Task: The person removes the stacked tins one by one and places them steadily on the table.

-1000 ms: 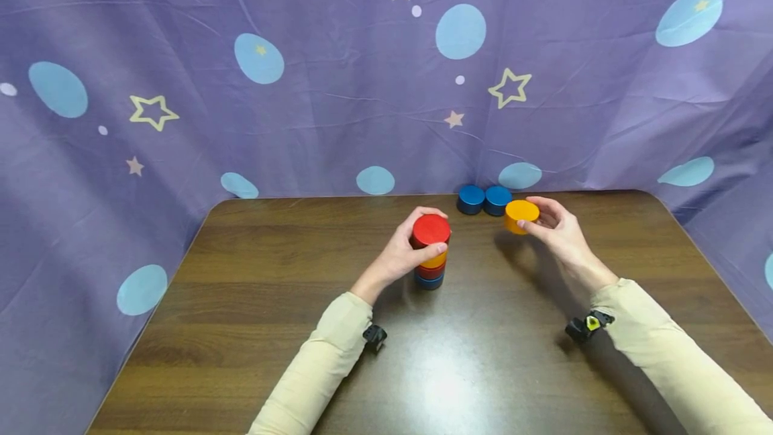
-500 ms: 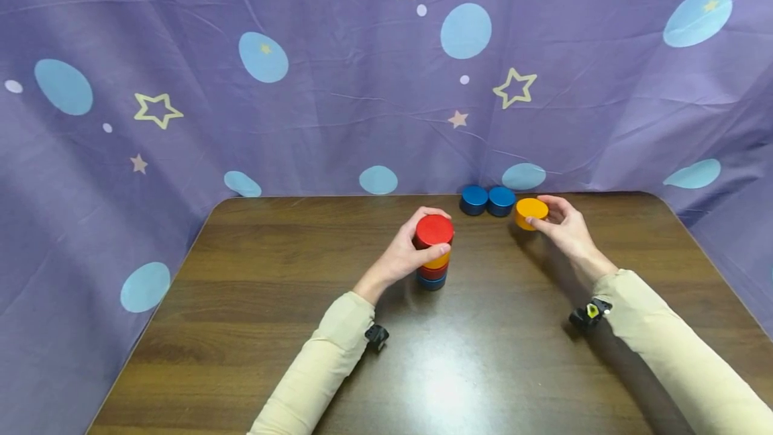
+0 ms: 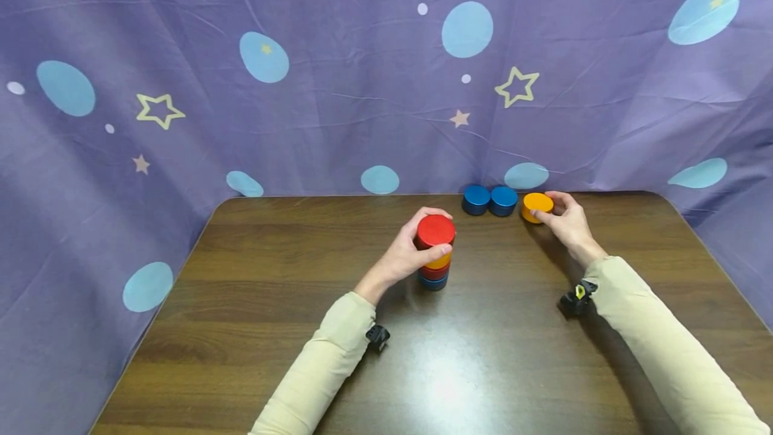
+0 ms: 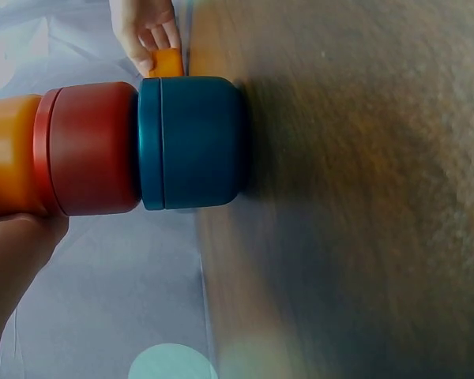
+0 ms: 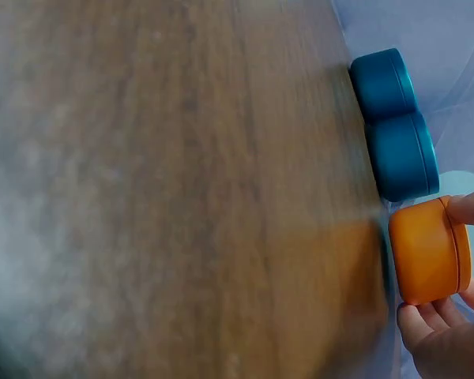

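My left hand (image 3: pixel 406 252) grips the upper part of a stack of small round tins. A red tin (image 3: pixel 436 229) tops it, over an orange tin (image 4: pixel 8 154), another red tin (image 4: pixel 93 148) and a blue tin (image 4: pixel 191 144) at the bottom, by the table surface. Near the back edge, my right hand (image 3: pixel 566 221) holds a separate orange tin (image 5: pixel 426 251) between thumb and fingers. That tin is upright, right of a blue tin (image 3: pixel 503 201) and a little apart from it; whether its base touches the table, I cannot tell.
A second blue tin (image 3: pixel 476 200) stands against the first at the back of the brown wooden table (image 3: pixel 290 327). Behind the table's far edge hangs a purple curtain (image 3: pixel 338 72) with stars and blue ovals. Both wrists carry small black cameras.
My right hand has moved the orange tin back and to the right, and lower toward the table. The left hand stays on the stack; the view has shifted slightly.
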A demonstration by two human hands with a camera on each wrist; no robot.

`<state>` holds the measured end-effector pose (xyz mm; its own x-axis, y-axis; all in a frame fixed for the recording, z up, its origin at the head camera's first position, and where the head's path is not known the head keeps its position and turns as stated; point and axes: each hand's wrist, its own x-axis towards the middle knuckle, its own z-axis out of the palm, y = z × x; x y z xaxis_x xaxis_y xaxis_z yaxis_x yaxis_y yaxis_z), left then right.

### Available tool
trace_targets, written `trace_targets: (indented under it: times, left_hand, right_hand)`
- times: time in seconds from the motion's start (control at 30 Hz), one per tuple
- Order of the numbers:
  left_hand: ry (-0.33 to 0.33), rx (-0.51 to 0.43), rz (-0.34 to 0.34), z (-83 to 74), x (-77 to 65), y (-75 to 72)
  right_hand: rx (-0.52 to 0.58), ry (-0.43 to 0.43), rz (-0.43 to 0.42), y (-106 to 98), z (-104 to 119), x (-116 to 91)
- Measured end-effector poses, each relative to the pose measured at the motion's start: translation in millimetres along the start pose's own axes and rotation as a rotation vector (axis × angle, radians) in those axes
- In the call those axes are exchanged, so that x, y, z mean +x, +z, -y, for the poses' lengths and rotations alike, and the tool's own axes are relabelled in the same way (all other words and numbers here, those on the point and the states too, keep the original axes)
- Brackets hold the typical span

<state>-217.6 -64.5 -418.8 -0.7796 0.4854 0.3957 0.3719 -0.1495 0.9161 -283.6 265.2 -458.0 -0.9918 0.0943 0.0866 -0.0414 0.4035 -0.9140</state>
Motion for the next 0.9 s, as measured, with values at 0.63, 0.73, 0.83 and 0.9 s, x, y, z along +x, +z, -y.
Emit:
trace_targets:
  times: [0.63, 0.73, 0.83, 0.9]
  left_hand:
    - [-0.028, -0.006, -0.008, -2.0, -0.1, 1.1]
    - [-0.029, -0.007, -0.01, -1.9, -0.3, 1.4]
    - [-0.024, 0.0, -0.01, -1.4, -0.7, 1.5]
    - [-0.019, -0.003, -0.01, -0.8, -0.6, 1.3]
  right_hand:
    - [0.014, -0.014, 0.022, 8.2, -3.9, 12.5]
    - [0.016, -0.009, 0.026, 8.9, -3.6, 13.4]
    - [0.019, -0.007, 0.031, 9.4, -4.0, 14.5]
    - [0.019, -0.007, 0.035, 9.4, -4.0, 14.5]
